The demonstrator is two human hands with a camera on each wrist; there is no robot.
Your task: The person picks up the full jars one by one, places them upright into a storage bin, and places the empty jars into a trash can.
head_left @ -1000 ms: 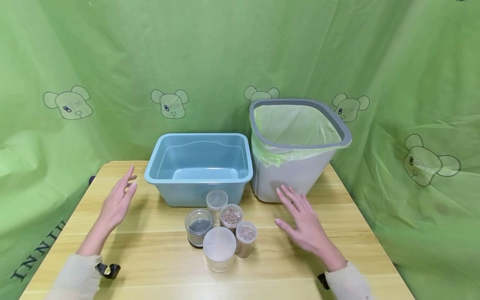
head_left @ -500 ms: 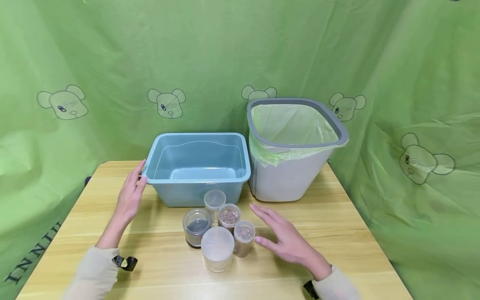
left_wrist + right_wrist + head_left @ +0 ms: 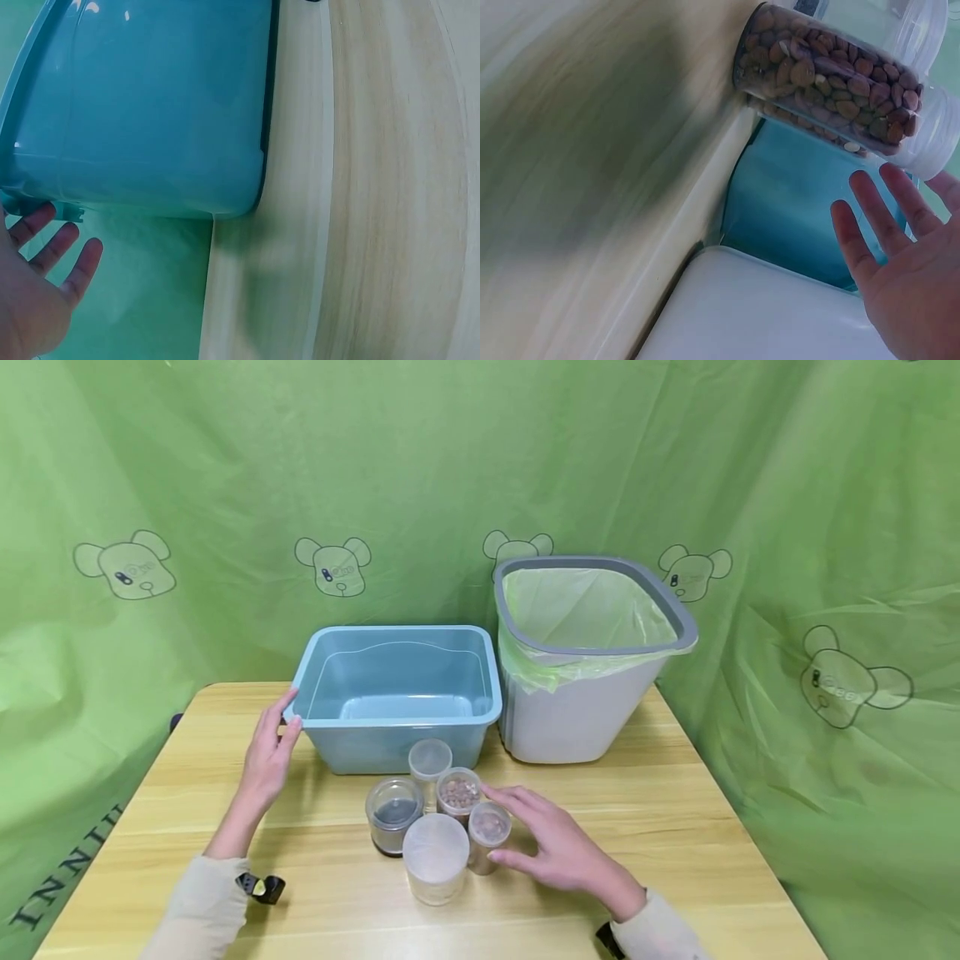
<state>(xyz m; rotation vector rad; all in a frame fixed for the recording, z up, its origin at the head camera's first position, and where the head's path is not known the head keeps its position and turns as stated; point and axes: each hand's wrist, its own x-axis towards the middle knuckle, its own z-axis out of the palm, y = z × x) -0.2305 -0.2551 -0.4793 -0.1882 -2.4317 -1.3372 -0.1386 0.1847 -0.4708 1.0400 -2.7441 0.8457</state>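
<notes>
Right wrist view blurs the table [image 3: 570, 150] beside the jar [image 3: 832, 75].

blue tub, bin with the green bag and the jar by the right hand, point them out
blue tub [image 3: 390, 739], head view, front wall
bin [image 3: 577, 727], head view, white front wall
jar [image 3: 490, 827], head view, clear lid, beside the right hand [image 3: 558, 856]

Bright, even light (wrist views blurred)

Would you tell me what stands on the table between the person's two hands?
In the head view, five clear jars cluster between the left hand and right hand, in front of the blue tub.
</notes>
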